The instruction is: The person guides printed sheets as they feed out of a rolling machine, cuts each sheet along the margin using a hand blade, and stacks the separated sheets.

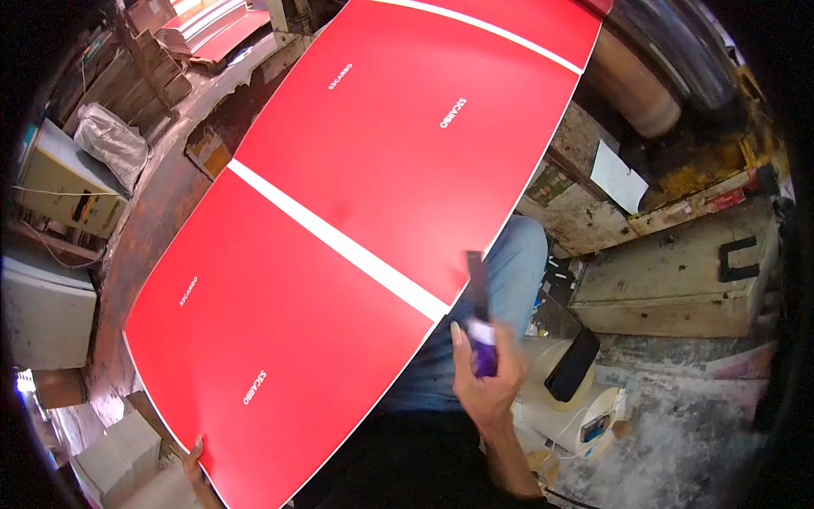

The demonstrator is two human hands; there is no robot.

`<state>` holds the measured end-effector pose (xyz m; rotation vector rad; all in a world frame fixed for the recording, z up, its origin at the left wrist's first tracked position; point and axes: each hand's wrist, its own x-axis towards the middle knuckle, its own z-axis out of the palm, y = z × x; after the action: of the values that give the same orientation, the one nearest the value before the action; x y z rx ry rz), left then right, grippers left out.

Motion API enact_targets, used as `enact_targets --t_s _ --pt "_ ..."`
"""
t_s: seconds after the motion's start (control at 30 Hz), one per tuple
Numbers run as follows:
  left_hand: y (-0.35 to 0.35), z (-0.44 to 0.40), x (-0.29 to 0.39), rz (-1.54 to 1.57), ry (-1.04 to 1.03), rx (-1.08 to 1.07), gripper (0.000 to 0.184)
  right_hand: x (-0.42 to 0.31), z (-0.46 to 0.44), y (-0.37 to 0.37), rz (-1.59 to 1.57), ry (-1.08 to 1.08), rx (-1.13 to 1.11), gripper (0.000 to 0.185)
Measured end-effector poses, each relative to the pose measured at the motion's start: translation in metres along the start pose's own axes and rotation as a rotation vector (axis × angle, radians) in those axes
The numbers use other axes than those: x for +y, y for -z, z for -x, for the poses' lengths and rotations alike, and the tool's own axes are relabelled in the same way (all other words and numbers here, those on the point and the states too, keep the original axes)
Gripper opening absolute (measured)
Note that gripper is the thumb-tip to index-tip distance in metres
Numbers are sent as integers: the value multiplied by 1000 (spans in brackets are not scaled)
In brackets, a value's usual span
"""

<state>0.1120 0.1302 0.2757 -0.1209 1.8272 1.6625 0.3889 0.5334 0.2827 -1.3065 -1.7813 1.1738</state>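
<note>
Head view, lower left: the left hand (197, 462) grips the edge of the red sheet (331, 339), thumb on top; a loose pinch there could let the sheet slide or swing, and a tight one could crease it. At centre the sheet spans the frame from bottom to top, over the jeans leg (519, 254); uneven support could make it bow along its white bands. Right of centre, the right hand (493, 382) is closed around a purple-handled tool (484, 358), its dark, flat end over the sheet's right edge; whether they touch is unclear, but a slip could scratch the print or reach the leg. As for edges, the left one runs beside the brown table (157, 225), the top right one close to the roller (640, 89), with more open room at lower right
</note>
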Motion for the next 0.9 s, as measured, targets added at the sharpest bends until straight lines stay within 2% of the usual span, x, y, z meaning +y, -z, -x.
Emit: enact_targets --t_s 0.03,0.07,0.1,0.17,0.2,0.23,0.33,0.43,0.5,0.57,0.63,0.67,0.7,0.73,0.8,0.83,0.9 --pt "3 1 -2 1 6 7 57 0 -10 2 329 411 274 19" --pt "4 -3 -2 -7 15 13 57 11 -22 2 391 501 241 38" --pt "8 -6 -2 -16 17 13 57 18 -31 -1 405 489 265 38" --pt "11 -15 -2 -33 31 18 57 26 -54 -7 528 685 -175 52" --pt "14 -16 -3 -36 34 27 57 30 -64 -8 514 716 -203 56" --pt "17 -15 -5 -34 40 40 57 27 -77 -7 507 740 -203 56" --pt "27 -8 -12 -42 67 99 57 23 -107 9 235 541 -144 43" --pt "36 -16 -3 -94 116 159 56 11 -121 15 156 659 -41 45" --pt "33 -40 -5 -60 95 126 56 -3 -122 11 131 620 -21 46" --pt "16 -89 -19 39 -5 -20 57 -15 -123 6 121 579 20 47" --pt "-26 -144 -33 111 -114 12 56 -23 -123 7 109 562 13 47" --pt "-54 -168 -29 98 -91 -90 57 -25 -121 5 119 607 53 48" --pt "-86 -192 -29 117 -132 -76 55 -27 -119 6 123 616 56 48" --pt "-105 -231 -40 165 -38 -135 52 -28 -115 7 120 623 54 49" --pt "-177 -271 -41 187 -92 -244 54 -40 -107 8 153 680 61 46" --pt "-207 -300 -52 157 -109 -221 54 -42 -103 7 156 683 67 46" --pt "-256 -346 -69 186 29 -179 50 -45 -94 4 176 712 34 41"
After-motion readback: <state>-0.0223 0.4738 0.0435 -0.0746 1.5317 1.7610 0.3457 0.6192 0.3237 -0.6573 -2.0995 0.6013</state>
